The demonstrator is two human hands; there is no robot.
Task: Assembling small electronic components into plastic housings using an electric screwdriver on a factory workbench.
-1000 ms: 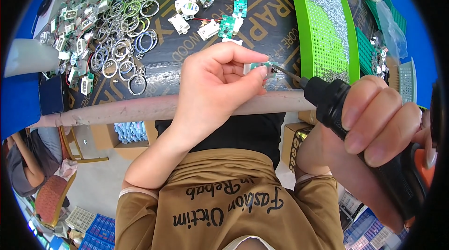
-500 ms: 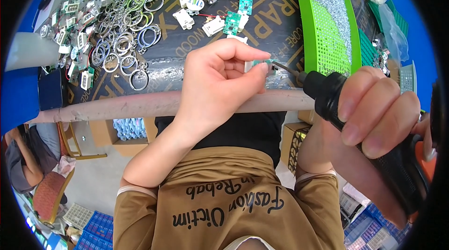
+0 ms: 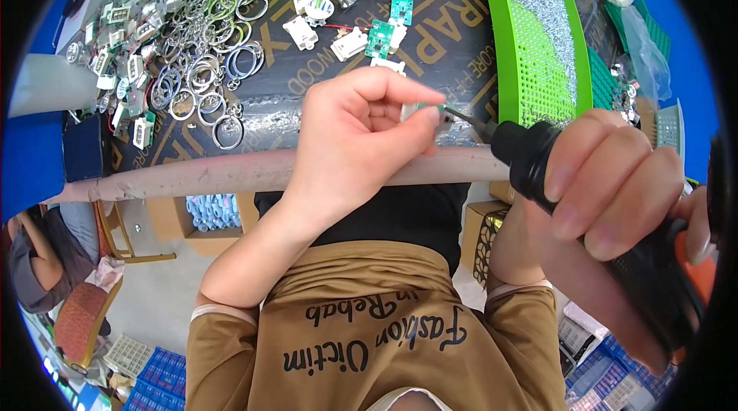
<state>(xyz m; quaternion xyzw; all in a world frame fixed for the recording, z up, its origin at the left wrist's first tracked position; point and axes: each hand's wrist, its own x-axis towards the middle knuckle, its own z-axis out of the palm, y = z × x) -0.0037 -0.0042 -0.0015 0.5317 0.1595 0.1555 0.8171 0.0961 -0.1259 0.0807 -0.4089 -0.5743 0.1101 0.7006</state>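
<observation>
My left hand (image 3: 346,134) is closed in a pinch near the table's front edge. Between thumb and forefinger it holds a small white part with a green circuit board (image 3: 413,109), mostly covered by the fingers. Wrapped in the fingers of my right hand (image 3: 619,184) is a black electric screwdriver (image 3: 523,151) with some orange on its body. Its thin bit points left and reaches the part at my left fingertips; the exact contact spot is too small to make out. Beyond my left hand lie white housings (image 3: 351,44) and green circuit boards (image 3: 380,39) with red wires.
A green perforated tray (image 3: 536,69) of tiny silvery pieces stands at the right. Metal rings (image 3: 204,76) and a heap of small assembled modules (image 3: 115,49) lie at the left. Below the padded table edge (image 3: 261,167) sits a cardboard box of light-blue pieces (image 3: 211,212).
The screwdriver and my right hand have shifted slightly left. The part in my left fingers has turned a little; less of its green board shows.
</observation>
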